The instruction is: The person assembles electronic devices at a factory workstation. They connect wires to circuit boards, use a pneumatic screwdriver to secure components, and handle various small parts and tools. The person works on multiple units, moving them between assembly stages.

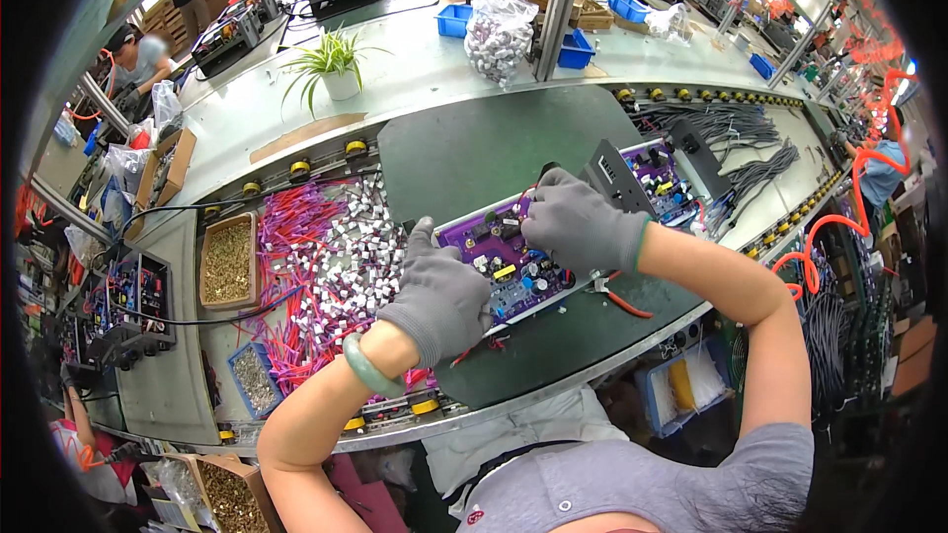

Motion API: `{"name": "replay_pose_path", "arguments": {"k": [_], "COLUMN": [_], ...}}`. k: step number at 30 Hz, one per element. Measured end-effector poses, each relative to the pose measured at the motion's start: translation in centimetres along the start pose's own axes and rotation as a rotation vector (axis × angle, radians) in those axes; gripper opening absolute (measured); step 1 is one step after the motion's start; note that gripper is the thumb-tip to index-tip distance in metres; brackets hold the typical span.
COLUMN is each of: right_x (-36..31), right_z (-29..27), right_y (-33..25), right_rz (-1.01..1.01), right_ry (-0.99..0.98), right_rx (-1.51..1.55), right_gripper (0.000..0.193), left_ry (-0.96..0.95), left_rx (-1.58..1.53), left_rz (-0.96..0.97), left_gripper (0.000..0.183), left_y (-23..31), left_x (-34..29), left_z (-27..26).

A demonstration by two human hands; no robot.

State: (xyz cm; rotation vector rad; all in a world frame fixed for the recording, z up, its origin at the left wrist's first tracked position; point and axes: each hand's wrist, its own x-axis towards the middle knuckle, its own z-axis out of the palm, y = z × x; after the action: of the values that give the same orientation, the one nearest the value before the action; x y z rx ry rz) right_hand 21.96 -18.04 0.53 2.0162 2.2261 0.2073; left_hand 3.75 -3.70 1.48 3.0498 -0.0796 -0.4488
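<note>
A purple circuit board [504, 249] crowded with parts lies in a pale frame on the dark green work mat. My left hand [440, 296], in a grey glove, grips its left end, with the thumb toward the far corner. At the board's far right edge, my gloved right hand [583, 221] is closed in a pinch beside a small black part; what lies between the fingertips is hidden. A dark end panel [620, 178] stands just beyond that hand. Red-handled pliers [628, 302] rest on the mat near the right wrist.
Left of the mat lie a heap of white connectors [360, 242] on pink and purple wires, a box of brass-coloured screws [229, 259] and a blue tray [254, 380]. A second board [664, 183] and grey cables [760, 170] lie right. Behind stands a potted plant [341, 84].
</note>
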Motion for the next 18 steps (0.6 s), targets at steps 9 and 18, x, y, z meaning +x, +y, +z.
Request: {"name": "replay_pose_path", "arguments": {"k": [9, 18], "right_x": [-1.1, -0.5], "right_z": [0.1, -0.7], "right_y": [-0.1, -1.8], "right_rz": [0.110, 0.076], "right_ry": [0.335, 0.066], "right_rx": [0.381, 0.172], "right_gripper": [0.016, 0.009], "left_ry": [0.440, 0.647], "left_rx": [-0.234, -0.431], "left_rz": [0.101, 0.116], "left_gripper": [0.014, 0.017], "left_y": [-0.8, -0.4], "left_x": [-1.0, -0.3], "left_z": [2.1, 2.5]}}
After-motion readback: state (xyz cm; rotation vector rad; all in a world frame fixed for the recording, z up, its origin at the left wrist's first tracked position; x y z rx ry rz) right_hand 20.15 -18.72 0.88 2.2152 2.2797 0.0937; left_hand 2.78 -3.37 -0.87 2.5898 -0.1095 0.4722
